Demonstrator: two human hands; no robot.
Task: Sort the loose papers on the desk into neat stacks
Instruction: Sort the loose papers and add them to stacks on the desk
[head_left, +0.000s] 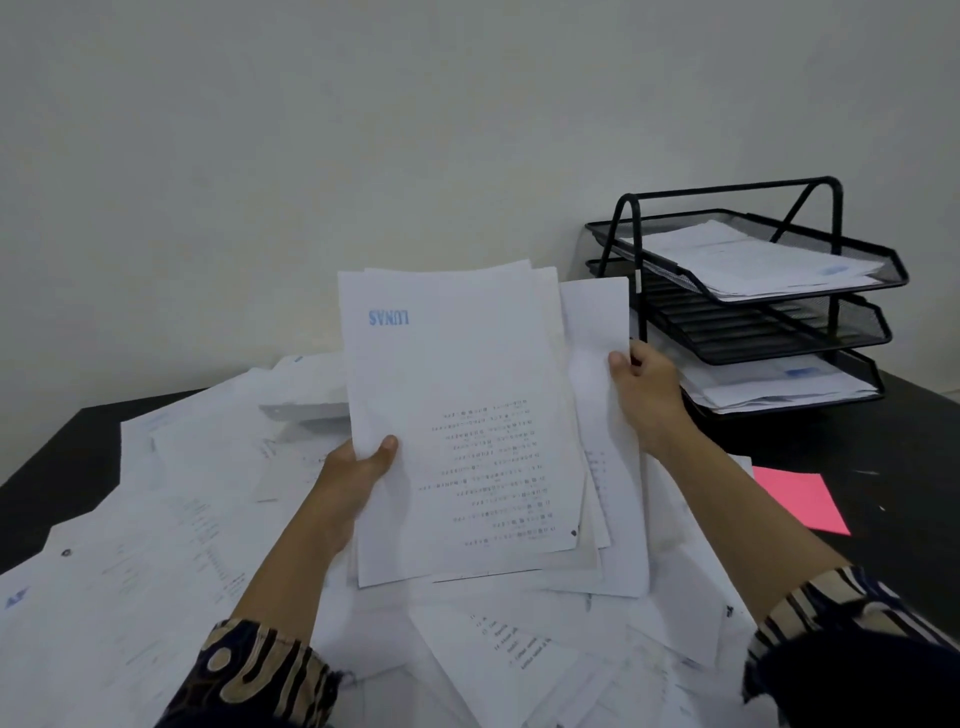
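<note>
Mid-gather: left hand (358, 467) pinching the raised sheaf (457, 415), right hand (647, 395) gripping a side sheet (597, 322) at centre frame; next, probably squaring edges.

office | black desk (857, 457) | mesh letter tray (753, 296) | papers (156, 519)

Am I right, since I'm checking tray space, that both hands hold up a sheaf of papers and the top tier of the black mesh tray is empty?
Not quite. The head view shows both hands, left and right, holding the sheaf of papers, but the top tier of the tray already holds papers. The middle tier is the empty one.
</note>
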